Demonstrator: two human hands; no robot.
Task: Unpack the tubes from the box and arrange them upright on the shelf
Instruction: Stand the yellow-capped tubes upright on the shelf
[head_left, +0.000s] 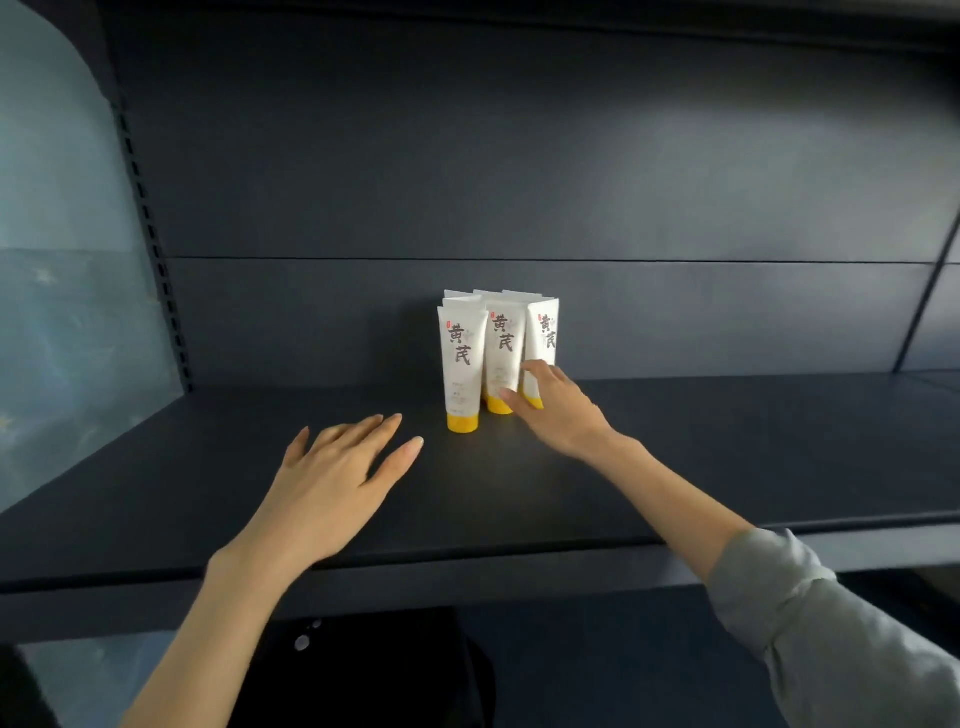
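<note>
White tubes with yellow caps and black brush characters stand cap-down in a tight cluster near the middle of the dark shelf (675, 441), towards its back. Three form the front row: left tube (460, 364) set furthest forward, middle tube (501, 348) touching it, right tube (543, 332) turned slightly. Crimped ends of more tubes (457, 295) show behind them
</note>
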